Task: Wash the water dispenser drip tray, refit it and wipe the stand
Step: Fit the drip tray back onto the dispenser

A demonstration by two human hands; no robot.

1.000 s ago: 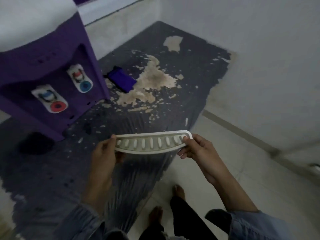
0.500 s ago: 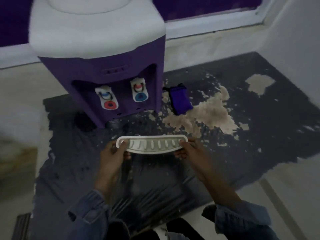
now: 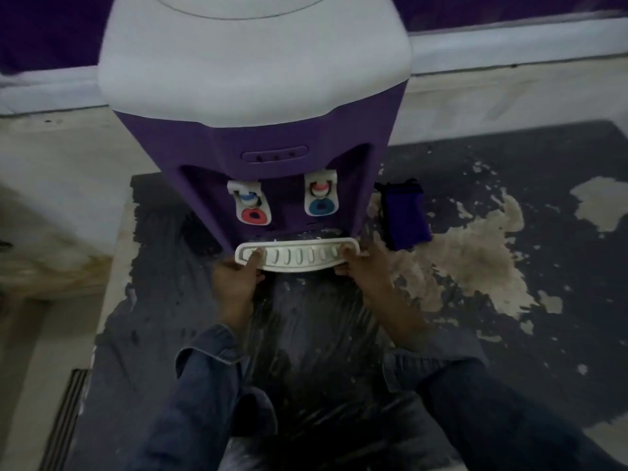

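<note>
- Standing on a dark stand point(image 3: 509, 266) with a worn, flaking top is a purple water dispenser point(image 3: 258, 144) capped in white, its two taps facing the person.
- Denim sleeves point(image 3: 204, 379) reach forward from the bottom of the view, one on each arm, toward the foot of the dispenser.
- A folded purple cloth point(image 3: 404, 215) lies on the stand just to the right of the dispenser's base.
- The white slotted drip tray point(image 3: 297, 258) sits level at the foot of the dispenser, right under the taps, its back edge at the base; the light is dim, so whether it is fully seated I cannot tell.
- The left hand point(image 3: 238, 283) is closed on the tray's left end, thumb lying across the top slots and fingers underneath.
- The right hand point(image 3: 363, 270) grips the tray's right end the same way, thumb on top near the rim.
- The tray spans between the two hands, held at its ends with its middle bare.
</note>
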